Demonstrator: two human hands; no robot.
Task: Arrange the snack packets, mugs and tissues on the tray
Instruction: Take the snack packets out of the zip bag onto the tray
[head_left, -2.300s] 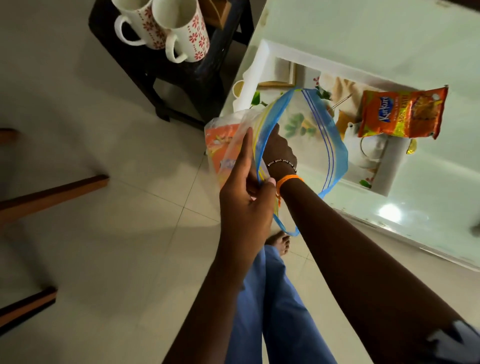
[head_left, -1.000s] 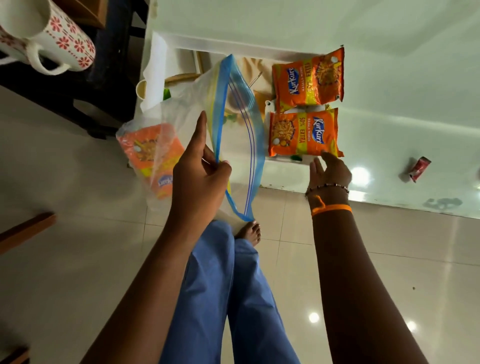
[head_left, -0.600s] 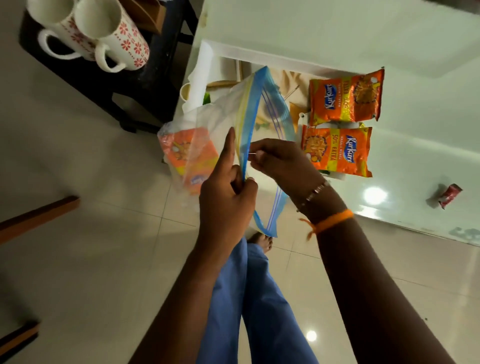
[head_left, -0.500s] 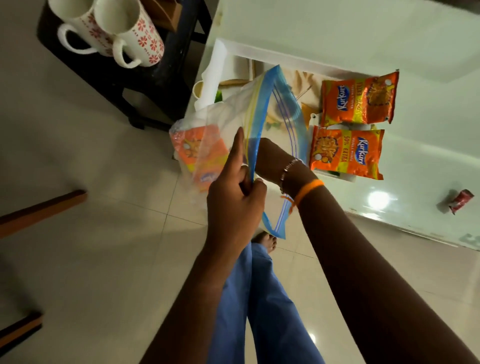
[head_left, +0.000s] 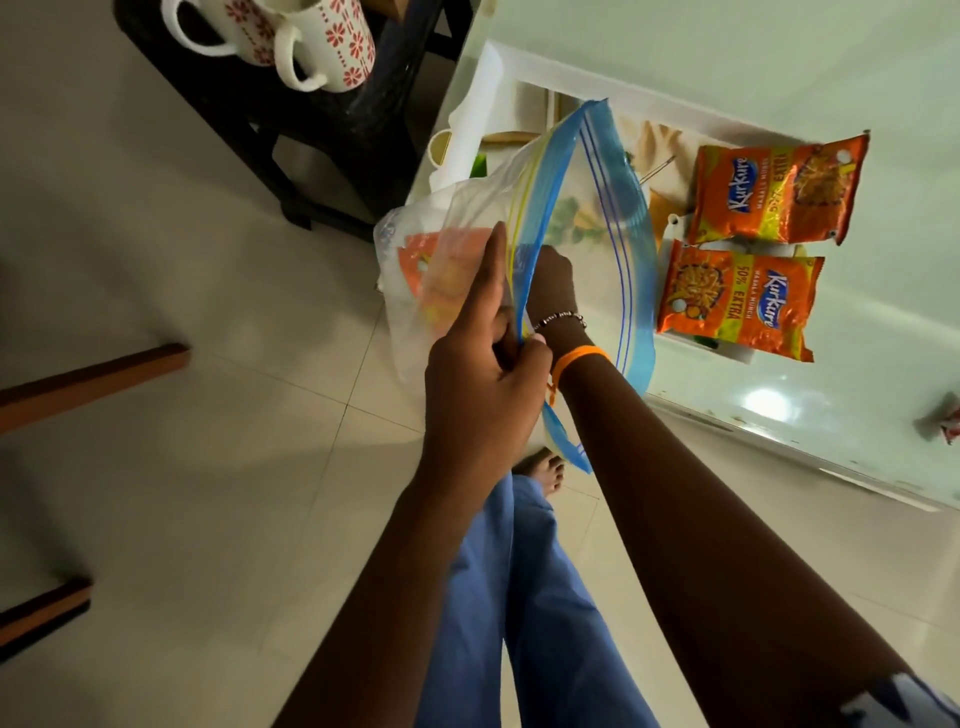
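Observation:
My left hand (head_left: 480, 374) pinches the rim of a clear zip bag (head_left: 582, 218) with a blue seal, held open over the floor. My right hand (head_left: 550, 283) is pushed into the bag's mouth up to the wrist; its fingers are hidden. An orange snack packet (head_left: 441, 273) shows through the bag's plastic. Two orange snack packets (head_left: 776, 189) (head_left: 737, 301) lie side by side on the printed white tray (head_left: 524, 62) on the glass table. Two white mugs with red flowers (head_left: 332, 44) (head_left: 223, 26) stand on a dark stool at the upper left.
The glass table (head_left: 831, 395) runs along the right, with a small red wrapper (head_left: 950, 421) near its edge. The dark stool (head_left: 311, 135) stands beside the table's left end. Wooden furniture legs (head_left: 88, 382) jut in from the left. My legs in blue trousers (head_left: 519, 597) are below.
My right hand left the second packet on the tray below the first, came back to the bag and has gone deeper into its mouth. My left hand keeps its hold on the rim.

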